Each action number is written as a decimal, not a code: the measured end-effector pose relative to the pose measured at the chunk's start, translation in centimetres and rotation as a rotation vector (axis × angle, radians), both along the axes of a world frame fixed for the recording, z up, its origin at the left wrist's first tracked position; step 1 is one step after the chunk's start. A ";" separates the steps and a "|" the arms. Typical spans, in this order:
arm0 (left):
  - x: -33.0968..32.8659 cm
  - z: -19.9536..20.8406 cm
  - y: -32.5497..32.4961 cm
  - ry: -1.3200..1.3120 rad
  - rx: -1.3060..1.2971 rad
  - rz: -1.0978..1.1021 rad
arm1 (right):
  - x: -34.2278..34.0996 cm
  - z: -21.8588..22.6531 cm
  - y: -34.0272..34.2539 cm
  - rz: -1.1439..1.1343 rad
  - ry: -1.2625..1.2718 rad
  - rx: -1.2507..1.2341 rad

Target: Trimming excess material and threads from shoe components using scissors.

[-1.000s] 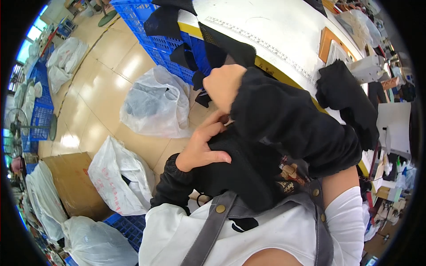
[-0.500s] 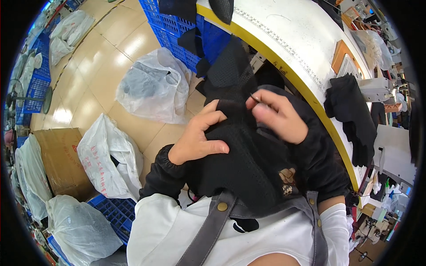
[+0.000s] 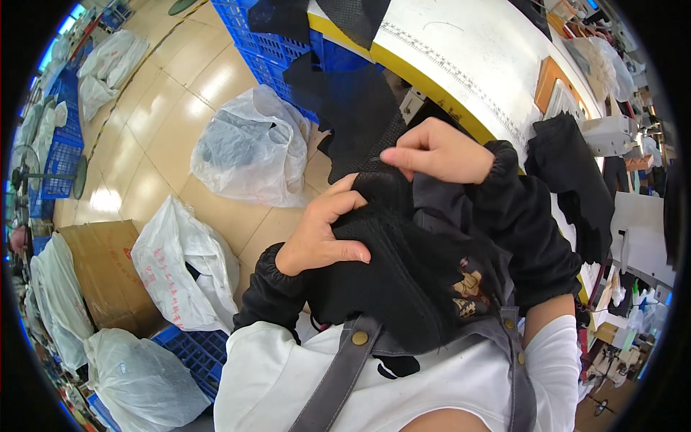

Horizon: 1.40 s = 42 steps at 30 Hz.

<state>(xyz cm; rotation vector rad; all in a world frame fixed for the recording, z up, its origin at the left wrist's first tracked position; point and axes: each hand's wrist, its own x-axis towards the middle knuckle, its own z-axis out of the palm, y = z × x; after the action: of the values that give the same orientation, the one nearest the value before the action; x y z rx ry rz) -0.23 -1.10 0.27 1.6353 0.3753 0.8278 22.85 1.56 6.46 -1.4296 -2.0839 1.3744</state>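
Black fabric pieces lie bunched over my lap, some of them mesh. My left hand grips this black fabric at its left side, fingers curled over the upper edge and thumb lying on top. Above the far end of the bundle, my right hand is closed in a pinch at a dark mesh strip, which runs up toward the blue crates. A small dark tip shows at the pinching fingers; what it belongs to is hidden. A grey apron with a printed figure lies under the fabric.
A white table with a yellow edge and ruler marks curves along the right, bearing stacked black pieces beside a sewing machine. Blue crates stand ahead. Plastic bags and a cardboard box sit on the tiled floor at left.
My right hand has moved up and slightly left, away from the bundle's middle, along the mesh strip. The strip has shifted left. My left hand keeps nearly the same place.
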 end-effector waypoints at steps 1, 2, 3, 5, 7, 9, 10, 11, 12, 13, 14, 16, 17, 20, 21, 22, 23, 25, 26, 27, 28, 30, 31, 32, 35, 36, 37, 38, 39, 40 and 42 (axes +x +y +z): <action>-0.1 0.0 0.0 -0.010 -0.024 -0.017 | -0.1 0.5 0.2 -0.101 0.058 0.030; -0.1 0.1 0.1 -0.019 -0.046 -0.037 | -0.2 1.2 0.4 -0.205 0.117 0.062; -0.1 -0.1 0.1 -0.019 -0.042 -0.032 | 0.1 1.5 1.4 -0.213 0.072 0.175; 0.1 -0.6 0.1 0.009 0.019 -0.039 | -0.8 1.8 3.7 -0.225 -0.027 0.452; 0.5 -0.5 0.0 0.017 0.026 -0.055 | -1.5 0.7 6.8 -0.208 -0.084 0.673; 0.7 -0.2 -0.1 0.024 0.036 -0.072 | -2.4 -0.4 9.5 -0.198 -0.270 0.667; 0.5 -0.1 -0.2 0.050 0.012 -0.064 | -3.2 -0.5 10.4 -0.216 -0.381 0.577; 0.4 -0.1 -0.3 0.073 -0.013 -0.052 | -3.8 0.1 10.4 -0.224 -0.460 0.374; 0.3 -0.2 -0.3 0.072 -0.002 -0.064 | -4.1 0.8 10.2 -0.233 -0.533 0.168; 0.3 -0.5 -0.2 0.063 -0.002 -0.070 | -3.7 -0.1 10.5 -0.211 -0.616 0.201; 0.1 -0.7 -0.3 0.051 -0.009 -0.061 | -3.6 0.1 10.2 -0.209 -0.620 0.204; -0.1 -1.0 -0.2 -0.038 -0.006 0.044 | -3.1 0.3 8.5 -0.304 -0.287 0.265; -0.2 -1.3 -0.2 -0.120 -0.002 0.142 | -2.8 1.2 7.3 -0.318 -0.175 0.252; -2.4 -0.5 1.5 -0.095 -0.165 0.210 | 0.7 1.1 3.4 -0.120 0.039 0.478; -3.0 -0.6 1.6 -0.137 -0.184 0.248 | 0.8 1.6 1.6 -0.076 -0.045 0.443; -3.8 -0.8 1.7 -0.176 -0.204 0.293 | 0.4 2.4 -0.2 -0.022 -0.025 0.402; -4.7 -0.8 1.7 -0.138 -0.199 0.231 | 0.5 2.0 -1.5 0.026 0.038 0.450; -3.2 0.2 1.8 -0.085 -0.107 0.153 | -0.1 1.1 -3.2 0.092 0.129 0.454; -2.1 0.8 1.9 -0.034 0.008 0.073 | -0.4 1.2 -4.2 0.150 0.181 0.429; -1.1 -0.5 2.2 -0.114 0.015 -0.052 | -1.1 1.4 -5.3 0.186 0.231 0.353; -0.7 -0.9 1.4 -0.076 -0.100 -0.121 | -1.7 1.5 -6.3 0.222 0.280 0.278; 0.4 0.1 0.9 -0.124 -0.321 -0.247 | -1.6 1.3 -7.5 0.175 0.248 0.226; 0.3 0.0 0.9 -0.123 -0.318 -0.245 | -1.6 1.2 -7.9 0.031 0.248 0.140; 0.3 -0.2 0.8 -0.058 -0.288 -0.211 | -1.5 1.0 -8.3 -0.119 0.245 0.052; 0.4 -0.6 0.1 0.014 -0.290 -0.187 | -1.5 0.4 -9.0 -0.125 0.332 0.120; 0.3 -0.7 -0.1 0.020 -0.322 -0.195 | -1.6 0.3 -9.1 -0.129 0.371 0.137; 0.2 -0.6 -0.2 0.024 -0.324 -0.195 | -1.6 0.4 -9.2 -0.130 0.374 0.136; 0.1 -0.6 -0.3 0.035 -0.331 -0.179 | -1.6 0.7 -9.3 -0.109 0.374 0.118; 0.0 -0.6 -0.5 0.046 -0.338 -0.162 | -1.5 0.8 -9.3 -0.089 0.374 0.099; 0.2 -0.4 -0.7 0.046 -0.340 -0.159 | -1.6 0.7 -9.4 -0.087 0.375 0.096; 1.0 0.2 -1.1 -0.066 -0.394 -0.095 | -1.7 0.5 -9.7 -0.086 0.331 0.123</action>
<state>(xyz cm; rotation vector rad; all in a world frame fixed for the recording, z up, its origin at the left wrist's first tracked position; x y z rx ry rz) 0.74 -2.16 0.47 1.2473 0.3844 0.6843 21.14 -8.12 7.01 -1.1404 -1.8389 1.3211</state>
